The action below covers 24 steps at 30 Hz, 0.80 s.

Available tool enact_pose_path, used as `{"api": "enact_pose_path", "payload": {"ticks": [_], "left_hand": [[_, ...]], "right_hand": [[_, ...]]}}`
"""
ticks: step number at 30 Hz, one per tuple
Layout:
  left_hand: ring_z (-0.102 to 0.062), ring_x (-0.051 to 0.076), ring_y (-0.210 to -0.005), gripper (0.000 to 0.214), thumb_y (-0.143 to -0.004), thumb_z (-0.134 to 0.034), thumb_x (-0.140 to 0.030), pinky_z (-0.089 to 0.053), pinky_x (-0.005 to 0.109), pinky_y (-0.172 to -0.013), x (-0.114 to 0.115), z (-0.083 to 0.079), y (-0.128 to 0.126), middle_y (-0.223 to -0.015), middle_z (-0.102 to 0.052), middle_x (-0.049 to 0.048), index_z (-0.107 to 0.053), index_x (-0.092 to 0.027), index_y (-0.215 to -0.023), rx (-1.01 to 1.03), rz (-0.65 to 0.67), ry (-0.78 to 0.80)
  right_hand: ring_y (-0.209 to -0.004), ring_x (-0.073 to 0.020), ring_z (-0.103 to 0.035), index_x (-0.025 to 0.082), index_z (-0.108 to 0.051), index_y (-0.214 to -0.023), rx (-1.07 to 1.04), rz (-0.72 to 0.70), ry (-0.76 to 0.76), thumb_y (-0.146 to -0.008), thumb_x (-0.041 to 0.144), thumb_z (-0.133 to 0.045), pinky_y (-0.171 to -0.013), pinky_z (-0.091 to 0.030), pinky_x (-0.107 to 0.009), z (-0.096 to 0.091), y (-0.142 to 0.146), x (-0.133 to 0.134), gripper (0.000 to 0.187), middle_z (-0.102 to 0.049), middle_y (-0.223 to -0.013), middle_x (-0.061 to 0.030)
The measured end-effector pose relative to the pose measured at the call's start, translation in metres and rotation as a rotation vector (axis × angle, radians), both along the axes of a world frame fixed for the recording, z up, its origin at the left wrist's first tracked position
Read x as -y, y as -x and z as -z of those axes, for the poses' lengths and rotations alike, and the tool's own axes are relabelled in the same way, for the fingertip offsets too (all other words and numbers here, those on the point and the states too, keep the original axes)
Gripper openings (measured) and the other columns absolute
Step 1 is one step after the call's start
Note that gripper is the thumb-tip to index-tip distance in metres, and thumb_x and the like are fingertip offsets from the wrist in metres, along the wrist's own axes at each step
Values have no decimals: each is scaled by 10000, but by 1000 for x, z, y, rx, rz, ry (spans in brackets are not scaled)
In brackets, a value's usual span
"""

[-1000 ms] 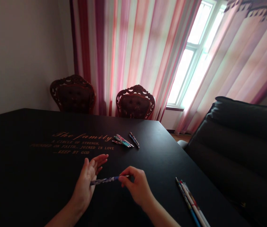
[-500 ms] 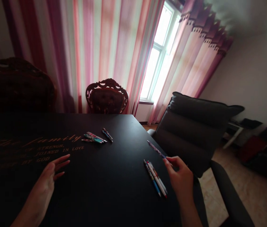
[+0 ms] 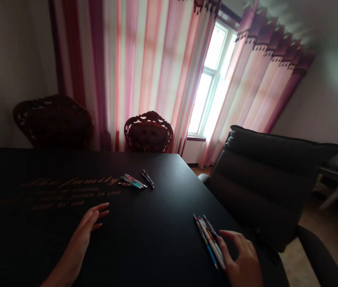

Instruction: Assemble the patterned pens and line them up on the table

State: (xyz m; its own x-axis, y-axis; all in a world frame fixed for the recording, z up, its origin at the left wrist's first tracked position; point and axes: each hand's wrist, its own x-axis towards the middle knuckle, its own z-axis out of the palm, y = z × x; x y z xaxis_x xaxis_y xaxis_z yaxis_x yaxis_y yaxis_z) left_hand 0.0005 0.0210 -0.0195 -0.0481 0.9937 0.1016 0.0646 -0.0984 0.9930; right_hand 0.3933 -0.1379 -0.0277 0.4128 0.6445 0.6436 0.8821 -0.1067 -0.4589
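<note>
My right hand (image 3: 242, 257) is at the table's right side, thumb and forefinger slightly apart, at the near end of a purple patterned pen (image 3: 210, 224). That pen lies alongside a small group of pens: a white pen (image 3: 212, 243) and a blue-ended patterned pen (image 3: 207, 243). My thumb covers the purple pen's lower end; whether it still touches the pen I cannot tell. My left hand (image 3: 82, 231) hovers over the table's left part, fingers spread and holding nothing. Farther back lie a bunch of colourful pens (image 3: 133, 181) and, just right of it, a pair of dark patterned pens (image 3: 148, 179).
The black table (image 3: 163, 223) carries gold lettering on its left. A dark grey armchair (image 3: 264, 179) stands close against the right edge. Two carved chairs, one in the middle (image 3: 149, 133) and one at left (image 3: 54, 123), stand behind the far edge, before striped curtains (image 3: 145, 59).
My right hand has lowered the purple pen from the air to the table beside the other pens, and its fingers have parted. The view has shifted left. My left hand stays open.
</note>
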Motion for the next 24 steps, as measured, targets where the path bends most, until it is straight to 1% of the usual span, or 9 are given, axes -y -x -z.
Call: {"api": "enact_pose_path", "payload": {"ticks": [4, 6, 8, 10, 14, 16, 19, 22, 24], "left_hand": [[-574, 294, -1199, 441, -884, -441, -565, -437, 478, -1030, 3, 1, -2, -1286, -612, 67, -625, -266, -1153, -76, 24, -38], [-580, 297, -1188, 436, -866, -477, -557, -403, 492, -1071, 5, 2, -4, -1260, -620, 72, -628, -255, -1143, -101, 14, -93], [-577, 298, -1187, 415, -860, -506, -533, -399, 491, -1082, 7, 4, -6, -1257, -618, 75, -626, -258, -1147, -134, 19, -146], [-581, 297, -1180, 394, -864, -517, -508, -419, 486, -1074, 10, 6, -6, -1265, -614, 77, -621, -269, -1160, -165, 23, -188], [-565, 286, -1218, 357, -875, -534, -458, -431, 447, -1086, 9, 15, -5, -1292, -612, 60, -624, -302, -1182, -228, 26, -277], [-574, 283, -1214, 349, -888, -514, -444, -451, 428, -1075, 5, 22, -5, -1291, -618, 68, -628, -300, -1185, -263, 27, -324], [-592, 276, -1198, 353, -912, -464, -427, -488, 426, -1038, -2, 34, -4, -1284, -627, 85, -620, -289, -1197, -356, 16, -392], [-607, 264, -1179, 340, -921, -450, -372, -515, 444, -992, -7, 39, -1, -1266, -643, 82, -600, -286, -1213, -512, -34, -476], [-598, 266, -1188, 359, -909, -463, -312, -519, 469, -958, -9, 37, 3, -1292, -633, 76, -568, -295, -1252, -640, -118, -544]], "right_hand": [[-943, -265, -570, 247, -643, -927, 47, -355, 114, -918, 314, -507, -845, -435, -378, -37, 61, -68, 153, -660, -953, -72], [-951, -257, -563, 241, -637, -934, 110, -451, 186, -893, 249, -542, -868, -424, -372, -47, 99, -109, 103, -652, -961, -60], [-980, -256, -556, 239, -634, -992, 174, -481, 224, -865, 220, -582, -891, -417, -368, -48, 132, -150, 138, -645, -1001, -57], [-1019, -266, -544, 230, -626, -1054, 250, -457, 242, -844, 220, -617, -905, -412, -375, -42, 159, -187, 210, -631, -1062, -70], [-1094, -280, -514, 209, -629, -1056, 396, -377, 249, -820, 191, -642, -948, -388, -396, -26, 190, -239, 237, -608, -1160, -97], [-1111, -286, -509, 191, -646, -1017, 450, -373, 241, -832, 135, -602, -960, -376, -405, -23, 197, -254, 197, -611, -1170, -117], [-1067, -278, -532, 175, -662, -931, 480, -400, 225, -862, 67, -509, -940, -380, -402, -27, 199, -264, 199, -639, -1100, -129], [-1013, -274, -547, 182, -651, -900, 395, -425, 157, -885, 99, -490, -916, -383, -402, -37, 197, -258, 182, -650, -1038, -113], [-975, -264, -556, 193, -634, -890, 225, -475, 90, -907, 173, -494, -897, -390, -390, -40, 194, -244, 142, -652, -1006, -94]]}}
